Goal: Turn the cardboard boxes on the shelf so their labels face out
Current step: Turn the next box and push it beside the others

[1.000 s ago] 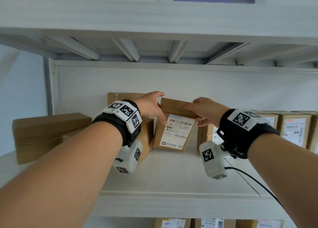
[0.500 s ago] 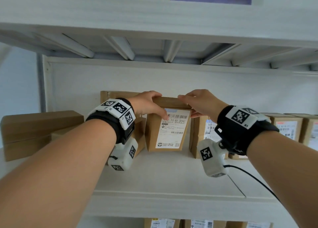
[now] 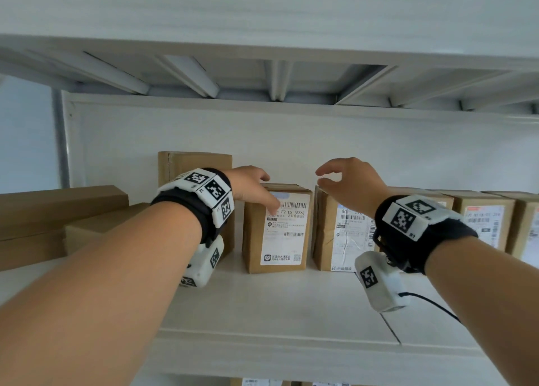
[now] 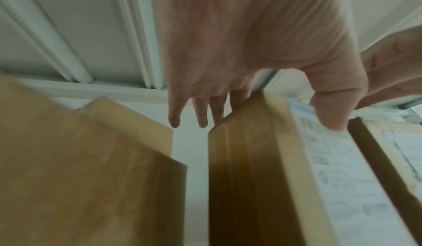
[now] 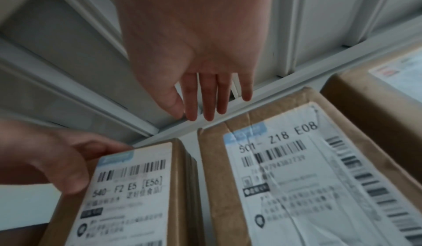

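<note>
Brown boxes (image 3: 253, 240), white barcoded labels (image 3: 284, 228), seemingly white shelf (image 3: 262, 307).

In the head view, the left wristband (image 3: 201, 199) hid the lower part of the tall box (image 3: 194, 164) at centre left. The right wrist (image 3: 420, 225) covered the right half of the second label (image 3: 351, 234). The boxes (image 3: 525, 225) at the right edge were cut off by the frame. In the left wrist view, motion blur made the label (image 4: 342, 168) print unreadable. In the right wrist view, the small print on the E56 label (image 5: 128, 195) was too blurred to read.
</note>
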The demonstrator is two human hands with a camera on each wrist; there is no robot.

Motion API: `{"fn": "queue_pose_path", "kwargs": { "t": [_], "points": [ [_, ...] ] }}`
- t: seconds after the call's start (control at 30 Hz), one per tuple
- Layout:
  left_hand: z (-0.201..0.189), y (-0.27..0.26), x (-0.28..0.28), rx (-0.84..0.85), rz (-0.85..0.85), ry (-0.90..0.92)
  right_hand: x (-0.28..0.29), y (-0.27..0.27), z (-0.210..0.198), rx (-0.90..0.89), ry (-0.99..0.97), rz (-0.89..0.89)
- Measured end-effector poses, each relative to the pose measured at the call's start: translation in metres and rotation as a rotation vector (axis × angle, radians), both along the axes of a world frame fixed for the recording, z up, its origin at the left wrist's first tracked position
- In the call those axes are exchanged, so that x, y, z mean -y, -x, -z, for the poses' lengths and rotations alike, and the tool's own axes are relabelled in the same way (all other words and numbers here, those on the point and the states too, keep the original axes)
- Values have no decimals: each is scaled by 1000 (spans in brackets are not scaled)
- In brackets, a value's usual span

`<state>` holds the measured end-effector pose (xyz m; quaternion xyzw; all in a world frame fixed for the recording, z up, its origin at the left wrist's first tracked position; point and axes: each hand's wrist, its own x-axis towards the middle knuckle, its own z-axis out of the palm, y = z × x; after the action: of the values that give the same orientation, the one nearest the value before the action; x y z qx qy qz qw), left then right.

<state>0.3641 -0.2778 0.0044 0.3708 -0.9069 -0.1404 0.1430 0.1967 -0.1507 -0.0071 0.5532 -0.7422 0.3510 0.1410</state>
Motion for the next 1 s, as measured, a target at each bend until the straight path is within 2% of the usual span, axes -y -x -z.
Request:
{"fn": "queue_pose_path", "kwargs": {
  "t": [0.23,0.67,0.9,1.0],
  "points": [
    [5,31,-6,20,44,8,3,14,15,-7,-168,9],
    [8,48,7,-71,79,-62,3,19,22,-10,-183,8],
    [9,51,5,-31,51,-59,2,19,25,-121,-212,8],
    [9,50,2,-4,31,-55,0,22,20,-104,-217,-27]
  ]
}}
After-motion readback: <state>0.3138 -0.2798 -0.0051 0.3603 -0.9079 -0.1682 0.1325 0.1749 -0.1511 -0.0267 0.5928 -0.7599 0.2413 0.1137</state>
